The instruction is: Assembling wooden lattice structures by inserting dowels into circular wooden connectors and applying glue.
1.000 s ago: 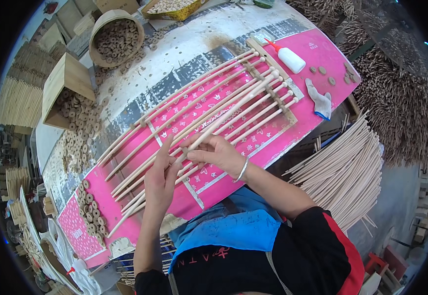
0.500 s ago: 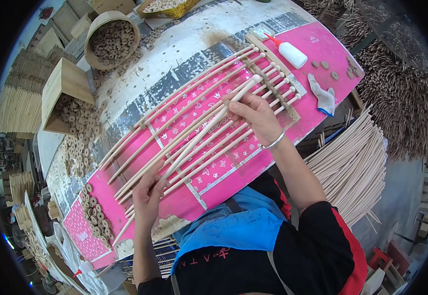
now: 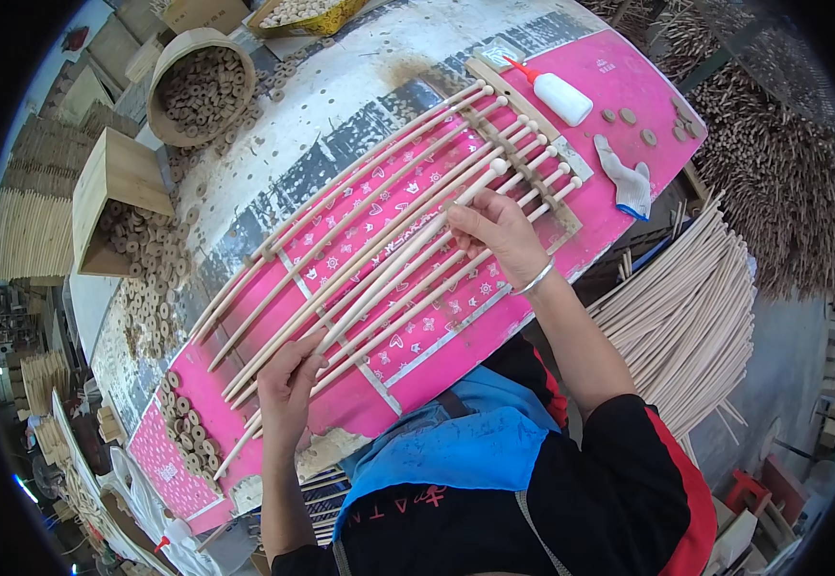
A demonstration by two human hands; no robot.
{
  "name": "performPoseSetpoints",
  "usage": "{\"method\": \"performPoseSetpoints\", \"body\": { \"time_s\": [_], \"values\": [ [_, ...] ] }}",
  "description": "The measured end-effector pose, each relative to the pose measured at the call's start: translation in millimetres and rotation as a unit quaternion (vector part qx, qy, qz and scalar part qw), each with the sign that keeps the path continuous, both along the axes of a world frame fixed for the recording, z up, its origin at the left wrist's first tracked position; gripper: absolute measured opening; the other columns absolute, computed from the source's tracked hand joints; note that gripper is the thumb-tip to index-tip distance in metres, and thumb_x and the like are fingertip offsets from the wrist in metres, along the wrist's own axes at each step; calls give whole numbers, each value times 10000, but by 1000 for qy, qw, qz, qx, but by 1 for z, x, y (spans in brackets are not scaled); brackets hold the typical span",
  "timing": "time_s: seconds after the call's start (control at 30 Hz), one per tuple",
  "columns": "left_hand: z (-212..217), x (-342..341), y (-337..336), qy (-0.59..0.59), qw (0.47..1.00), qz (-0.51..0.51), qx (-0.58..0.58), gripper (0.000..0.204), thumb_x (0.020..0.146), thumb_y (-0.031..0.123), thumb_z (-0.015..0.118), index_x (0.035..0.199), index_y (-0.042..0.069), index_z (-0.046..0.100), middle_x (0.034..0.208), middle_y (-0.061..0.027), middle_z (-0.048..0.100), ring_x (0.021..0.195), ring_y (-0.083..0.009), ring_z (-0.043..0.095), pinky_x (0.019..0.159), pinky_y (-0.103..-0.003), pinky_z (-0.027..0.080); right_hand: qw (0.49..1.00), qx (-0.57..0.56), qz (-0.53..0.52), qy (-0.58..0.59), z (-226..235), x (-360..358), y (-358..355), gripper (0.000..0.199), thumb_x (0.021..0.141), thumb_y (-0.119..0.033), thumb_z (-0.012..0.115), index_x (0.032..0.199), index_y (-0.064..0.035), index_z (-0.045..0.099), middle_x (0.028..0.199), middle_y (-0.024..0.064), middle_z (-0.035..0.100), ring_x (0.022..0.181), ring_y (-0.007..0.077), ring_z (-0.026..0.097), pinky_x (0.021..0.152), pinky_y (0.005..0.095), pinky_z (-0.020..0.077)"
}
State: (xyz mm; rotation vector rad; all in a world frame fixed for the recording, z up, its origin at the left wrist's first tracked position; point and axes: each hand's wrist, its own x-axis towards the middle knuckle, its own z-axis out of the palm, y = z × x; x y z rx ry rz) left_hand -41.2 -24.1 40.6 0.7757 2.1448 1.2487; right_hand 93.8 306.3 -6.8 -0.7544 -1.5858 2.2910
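A pale wooden rod with a ball end (image 3: 499, 167) runs slantwise between my hands, over a row of similar ball-ended rods (image 3: 417, 125) on the pink table cover (image 3: 619, 86). My right hand (image 3: 494, 230) is closed around it a little below the ball. Farther down toward its lower end, my left hand (image 3: 290, 374) pinches it; the fingers partly hide that end. The other rods rest across a notched wooden strip (image 3: 513, 154), their balls lined up near a flat wooden board (image 3: 533, 106).
A white squeeze bottle (image 3: 561, 99) with a red tip and a work glove (image 3: 623, 178) lie at the upper right. Wooden rings fill a round tub (image 3: 163, 110) and spill from a wooden box (image 3: 101, 182) at left. Bundled rods (image 3: 677, 317) stand at right.
The held rod has come down closer to the row, its ball end shifting slightly lower. My right hand moved with it; my left hand stays nearly in place.
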Motion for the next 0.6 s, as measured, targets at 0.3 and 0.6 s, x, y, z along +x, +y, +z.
{"method": "performPoseSetpoints", "body": {
  "time_s": [0.3, 0.6],
  "values": [
    [-8, -8, 6, -9, 1000, 5, -17, 342, 965, -17, 666, 1304, -13, 715, 893, -47, 645, 755, -99, 544, 688, -260, 457, 999, -10, -19, 24, -9, 2, 7, 271, 1003, -311, 746, 1123, -73, 700, 822, -38, 665, 666, 30, 626, 582, 184, 491],
    [-13, -22, 38, 37, 999, -31, -20, 286, 973, -16, 664, 1253, -32, 719, 963, -107, 696, 869, -163, 641, 796, -295, 512, 989, 82, -118, -46, -12, 2, 22, 353, 971, -389, 783, 947, -51, 685, 758, -12, 668, 603, 43, 598, 511, 196, 443]
  ]
}}
